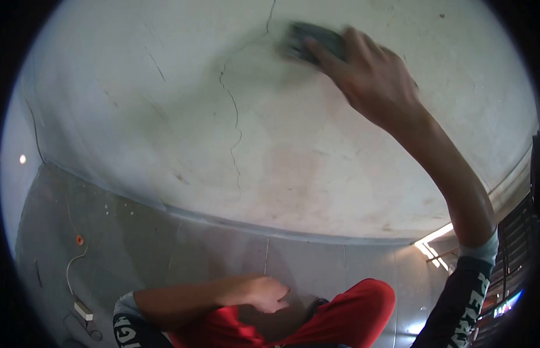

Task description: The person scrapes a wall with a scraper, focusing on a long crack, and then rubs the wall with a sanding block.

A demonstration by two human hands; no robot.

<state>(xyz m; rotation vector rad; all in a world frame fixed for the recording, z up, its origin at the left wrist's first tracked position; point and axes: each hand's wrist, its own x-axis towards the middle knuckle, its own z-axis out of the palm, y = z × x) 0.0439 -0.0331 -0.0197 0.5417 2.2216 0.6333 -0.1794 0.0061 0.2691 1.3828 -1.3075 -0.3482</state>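
Note:
At the upper right, my right hand (pixel 377 81) is raised to the pale wall (pixel 316 145). Its fingers grip a dark grey block-like pad (pixel 316 43), blurred by motion and right at the wall's surface. A thin jagged crack (pixel 235 110) runs down the wall to the left of the pad. Low in the view, my left hand (pixel 264 294) hangs over my lap beside the red trousers (pixel 351 316), its fingers loosely curled in with nothing visible in them.
Grey floor tiles (pixel 218 243) meet the wall's base. At the lower left lie a white power strip (pixel 83 311) with its cable and a small orange ring-shaped thing (pixel 80 239). Dark slats (pixel 516 232) stand at the right edge, with bright light coming in near them.

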